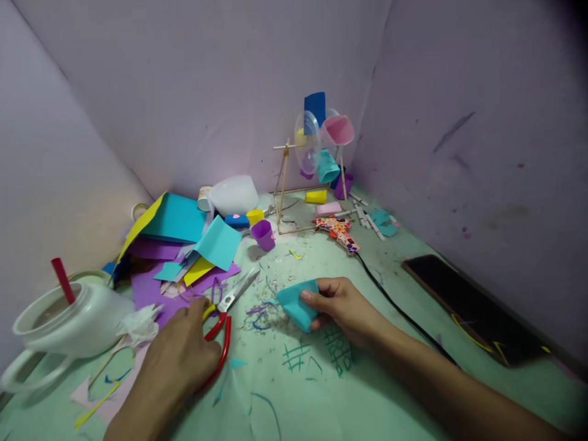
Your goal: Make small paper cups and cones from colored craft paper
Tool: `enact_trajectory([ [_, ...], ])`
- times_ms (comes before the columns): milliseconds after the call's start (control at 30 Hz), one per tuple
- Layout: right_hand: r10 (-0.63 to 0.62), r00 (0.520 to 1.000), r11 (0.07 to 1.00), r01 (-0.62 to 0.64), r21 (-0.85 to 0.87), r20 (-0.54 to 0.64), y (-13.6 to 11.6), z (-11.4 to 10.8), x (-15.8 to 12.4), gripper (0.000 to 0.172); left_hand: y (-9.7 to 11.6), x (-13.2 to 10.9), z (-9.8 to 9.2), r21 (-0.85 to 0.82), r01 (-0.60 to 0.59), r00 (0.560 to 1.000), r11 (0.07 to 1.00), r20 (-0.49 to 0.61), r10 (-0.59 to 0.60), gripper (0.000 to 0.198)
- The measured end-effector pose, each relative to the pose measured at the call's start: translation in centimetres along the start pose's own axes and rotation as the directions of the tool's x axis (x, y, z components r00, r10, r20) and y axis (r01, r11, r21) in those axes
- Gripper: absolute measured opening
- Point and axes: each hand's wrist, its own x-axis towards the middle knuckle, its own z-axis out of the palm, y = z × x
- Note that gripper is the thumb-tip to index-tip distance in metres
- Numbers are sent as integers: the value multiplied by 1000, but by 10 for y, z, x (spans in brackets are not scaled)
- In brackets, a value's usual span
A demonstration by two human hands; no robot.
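Between the thumb and fingers of my right hand (342, 306) is a small cone-like piece of teal paper (298, 303), held just above the green surface. My left hand (186, 352) is at the red-handled scissors (225, 321), its fingers bent around the handles near a yellow part. The scissors' blades point up and to the right, slightly apart. Whether the left fingers grip the handles firmly is partly hidden by the hand. Thin paper scraps (261, 312) lie between the two hands.
Coloured paper sheets (174, 217) and a white teapot-like cup (82, 318) stand at left. Behind are a stick frame (282, 184) with paper cups and a purple cup (263, 235). A patterned glue gun (337, 231), its black cord and a dark phone (473, 306) lie at right.
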Motion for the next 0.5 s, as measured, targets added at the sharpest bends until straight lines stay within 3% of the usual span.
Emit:
enact_trajectory([
  [100,-5,1000,1000,5,13,-4,-4,-4,-2,38,-12,-1,-3,-257,19,996,966,-79,-41,60],
  [233,-21,999,1000,22,6,-41,-4,-13,-4,40,-3,-3,-17,-616,-117,991,779,-124,51,54],
  [300,-44,997,999,44,-5,-63,-3,-17,-4,38,12,-3,-23,-573,-237,970,785,-176,165,44],
  [400,-56,996,998,57,9,-63,-3,-22,-3,37,35,-1,-19,-366,-494,870,789,-197,453,31],
  [433,-52,997,998,53,24,-62,-3,-23,-3,37,40,-1,-14,-331,-544,839,771,-200,506,33],
  [500,-44,997,997,48,56,-67,-3,-26,-2,38,46,-1,0,-335,-564,826,754,-221,519,48],
])
